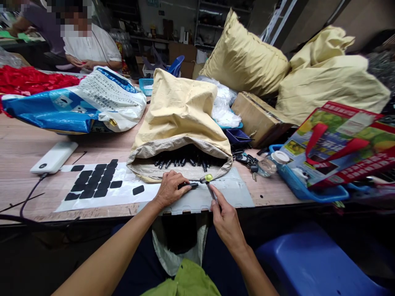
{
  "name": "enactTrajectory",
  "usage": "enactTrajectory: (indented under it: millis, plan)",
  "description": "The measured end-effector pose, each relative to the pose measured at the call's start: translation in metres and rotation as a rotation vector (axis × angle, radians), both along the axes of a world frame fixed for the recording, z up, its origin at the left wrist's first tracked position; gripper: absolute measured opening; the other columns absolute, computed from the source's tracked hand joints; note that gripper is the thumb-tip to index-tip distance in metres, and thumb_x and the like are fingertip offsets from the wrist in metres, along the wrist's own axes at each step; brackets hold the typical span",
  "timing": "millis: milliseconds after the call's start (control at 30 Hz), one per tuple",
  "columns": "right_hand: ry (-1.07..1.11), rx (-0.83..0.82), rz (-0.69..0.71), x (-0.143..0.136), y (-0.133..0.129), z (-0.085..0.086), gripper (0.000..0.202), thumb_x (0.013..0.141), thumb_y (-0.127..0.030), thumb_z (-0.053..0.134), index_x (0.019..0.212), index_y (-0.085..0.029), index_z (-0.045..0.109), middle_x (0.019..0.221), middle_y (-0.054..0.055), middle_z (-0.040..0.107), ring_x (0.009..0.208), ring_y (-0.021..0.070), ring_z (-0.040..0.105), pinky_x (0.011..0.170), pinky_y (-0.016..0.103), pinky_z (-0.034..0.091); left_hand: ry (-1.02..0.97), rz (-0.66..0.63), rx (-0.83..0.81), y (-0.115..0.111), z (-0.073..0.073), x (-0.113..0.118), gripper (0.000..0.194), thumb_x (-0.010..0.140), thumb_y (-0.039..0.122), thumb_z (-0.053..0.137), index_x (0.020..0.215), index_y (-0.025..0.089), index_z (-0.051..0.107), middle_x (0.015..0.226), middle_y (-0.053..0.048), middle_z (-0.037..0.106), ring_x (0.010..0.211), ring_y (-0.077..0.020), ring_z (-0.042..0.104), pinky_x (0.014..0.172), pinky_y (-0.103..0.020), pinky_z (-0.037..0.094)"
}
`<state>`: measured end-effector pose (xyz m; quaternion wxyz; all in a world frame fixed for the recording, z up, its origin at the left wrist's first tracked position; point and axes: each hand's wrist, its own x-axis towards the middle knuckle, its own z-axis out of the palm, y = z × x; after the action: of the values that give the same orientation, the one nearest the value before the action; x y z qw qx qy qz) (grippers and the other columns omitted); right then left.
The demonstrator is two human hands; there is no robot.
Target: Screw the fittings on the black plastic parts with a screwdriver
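My left hand (171, 188) rests at the front of the table, its fingers closed on a short black tube-shaped piece (194, 185). In my right hand (226, 220) is a small hammer (211, 190), gripped by its thin handle. The yellow-green end of its head is up, just right of the black piece. A grey board (228, 197) lies under both. Behind my hands, the open mouth of a cream woven sack (182, 111) shows many similar black pieces (183, 161) inside. Part of the held piece is hidden by my left fingers.
White backing sheets (123, 196) with black rounded patches lie left, near a white power bank (54, 157). A blue-and-white bag (92, 107) stands behind them. Right are a blue basket (327, 193), a wooden box (261, 117) and a blue stool (311, 263). Another person sits back left.
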<state>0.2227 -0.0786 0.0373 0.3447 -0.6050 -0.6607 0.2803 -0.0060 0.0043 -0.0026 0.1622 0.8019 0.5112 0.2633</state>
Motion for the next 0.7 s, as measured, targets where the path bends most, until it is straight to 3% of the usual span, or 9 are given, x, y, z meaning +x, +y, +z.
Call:
enactTrajectory:
  millis: [300, 467, 600, 700]
  plan:
    - [-0.079, 0.164, 0.018, -0.015, -0.005, -0.001, 0.052, 0.102, -0.021, 0.039, 0.153, -0.027, 0.045, 0.141, 0.007, 0.062, 0.125, 0.0207, 0.062, 0.109, 0.035, 0.049, -0.011, 0.035, -0.032, 0.004, -0.005, -0.001, 0.023, 0.093, 0.049, 0.065, 0.099, 0.033, 0.080, 0.087, -0.003, 0.070, 0.093, -0.0227, 0.052, 0.088, -0.040, 0.031]
    - [-0.173, 0.094, 0.047, -0.019, -0.005, -0.007, 0.053, 0.100, -0.018, 0.038, 0.150, -0.030, 0.050, 0.132, 0.005, 0.068, 0.120, 0.0208, 0.066, 0.107, 0.034, 0.051, -0.021, 0.044, -0.031, 0.004, -0.006, -0.001, 0.025, 0.094, 0.049, 0.063, 0.099, 0.032, 0.080, 0.087, -0.003, 0.071, 0.092, -0.0229, 0.052, 0.088, -0.041, 0.032]
    - [-0.109, 0.150, -0.037, -0.001, 0.000, 0.002, 0.051, 0.101, -0.023, 0.039, 0.151, -0.030, 0.047, 0.142, 0.004, 0.062, 0.127, 0.0204, 0.061, 0.108, 0.035, 0.049, -0.038, 0.030, -0.041, 0.006, -0.006, -0.002, 0.027, 0.097, 0.048, 0.058, 0.098, 0.031, 0.079, 0.089, -0.003, 0.072, 0.093, -0.0227, 0.052, 0.089, -0.041, 0.032]
    - [-0.229, 0.166, -0.204, 0.023, 0.004, 0.007, 0.052, 0.099, -0.023, 0.041, 0.150, -0.030, 0.050, 0.129, 0.006, 0.068, 0.114, 0.0224, 0.066, 0.100, 0.036, 0.052, -0.063, 0.038, -0.064, 0.008, -0.007, -0.004, 0.029, 0.098, 0.047, 0.055, 0.095, 0.028, 0.078, 0.088, -0.002, 0.072, 0.092, -0.0221, 0.052, 0.090, -0.041, 0.033]
